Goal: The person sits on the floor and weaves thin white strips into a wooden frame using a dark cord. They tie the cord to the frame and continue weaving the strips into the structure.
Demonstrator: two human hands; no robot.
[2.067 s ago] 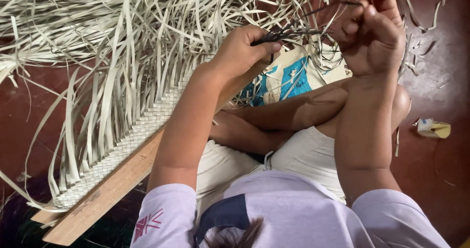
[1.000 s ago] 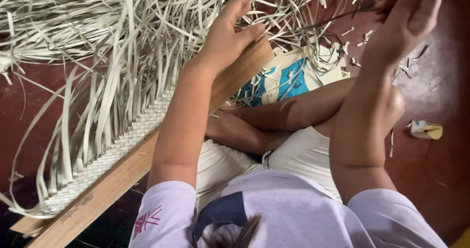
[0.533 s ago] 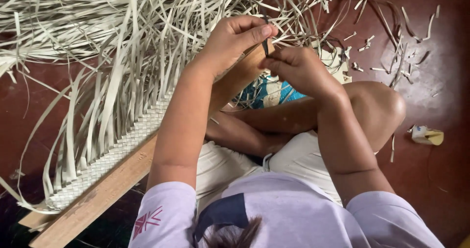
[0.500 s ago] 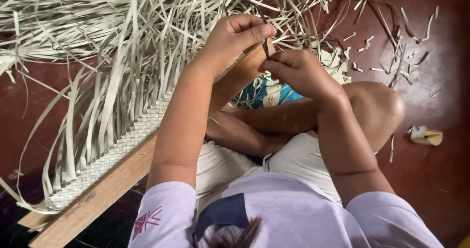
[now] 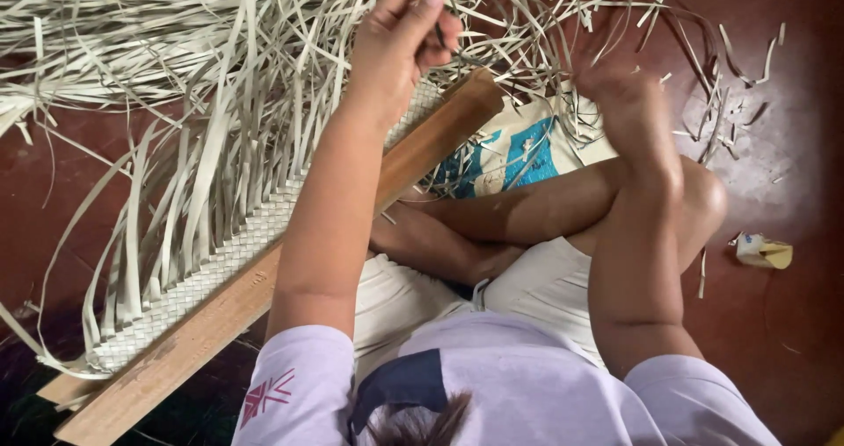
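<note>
A thin dark strip (image 5: pixel 440 32) stands nearly upright, pinched between the fingertips of the left hand (image 5: pixel 406 32) above the far end of the long wooden board (image 5: pixel 264 279), which runs diagonally from near left to far right. The right hand (image 5: pixel 620 81) is blurred among loose pale leaf strips (image 5: pixel 220 103); its grip cannot be told.

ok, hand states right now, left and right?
Left hand: closed, fingers pinching a thin dark strip.
Right hand: among the loose strips; open or closed cannot be told.
</note>
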